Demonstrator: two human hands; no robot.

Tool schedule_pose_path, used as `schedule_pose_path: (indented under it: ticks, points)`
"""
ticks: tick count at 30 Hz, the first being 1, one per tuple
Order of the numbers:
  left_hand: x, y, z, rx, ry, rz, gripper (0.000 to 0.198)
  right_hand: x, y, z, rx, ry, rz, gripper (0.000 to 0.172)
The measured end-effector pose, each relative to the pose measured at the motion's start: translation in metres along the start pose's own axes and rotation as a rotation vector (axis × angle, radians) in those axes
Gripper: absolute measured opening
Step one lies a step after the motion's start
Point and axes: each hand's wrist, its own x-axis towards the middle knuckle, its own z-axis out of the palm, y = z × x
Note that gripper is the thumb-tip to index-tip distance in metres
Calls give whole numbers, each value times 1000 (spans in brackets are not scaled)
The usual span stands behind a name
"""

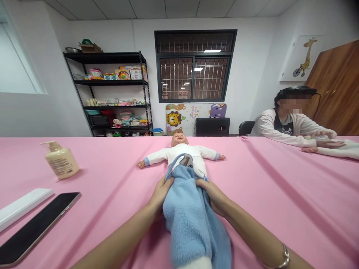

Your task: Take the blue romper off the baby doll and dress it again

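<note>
A baby doll in a white long-sleeved top lies on its back on a pink tablecloth, arms spread. A blue fleece blanket covers its middle and lower body, hiding the legs. My left hand grips the blanket's left side at the doll's waist. On the other side, my right hand holds the right edge, with a metal bangle on that wrist. Both hands press close against the doll's body.
A cream pump bottle stands at the left, near a white flat case and a black tablet. At the right, a seated person has both hands on a white cloth. A black shelf stands behind.
</note>
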Motion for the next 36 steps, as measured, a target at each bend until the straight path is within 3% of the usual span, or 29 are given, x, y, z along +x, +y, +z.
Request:
schedule_pose_path:
  ticks: [3, 8, 13, 15, 17, 19, 22, 28, 33, 36]
  points:
    - [2, -3, -3, 63, -28, 71, 35, -1, -1, 0, 125, 8, 163, 25]
    - [14, -8, -14, 221, 23, 258, 38, -3, 0, 2, 98, -6, 154, 19]
    - [25, -14, -26, 250, 124, 190, 44, -6, 1, 1, 102, -146, 166, 32]
    - [22, -8, -26, 227, 30, 120, 47, -7, 1, -1, 114, -269, 126, 43]
    - [15, 2, -24, 167, -148, 86, 50, -7, 1, -4, 101, -363, 69, 54]
    - [6, 12, -21, 112, -318, 115, 56, -5, 1, -6, 67, -383, 9, 57]
    - [-4, 20, -14, 104, -410, 152, 68, -2, 4, -6, -18, -329, -80, 54]
    - [-3, 11, -2, 73, -161, 120, 42, 2, 7, -3, -314, -219, -239, 35]
    - [1, 5, -1, -2, -66, 114, 44, 2, 4, -5, -521, -170, -402, 21]
    - [3, 0, -1, -27, -29, 82, 42, 7, 5, -12, -643, -54, -505, 12]
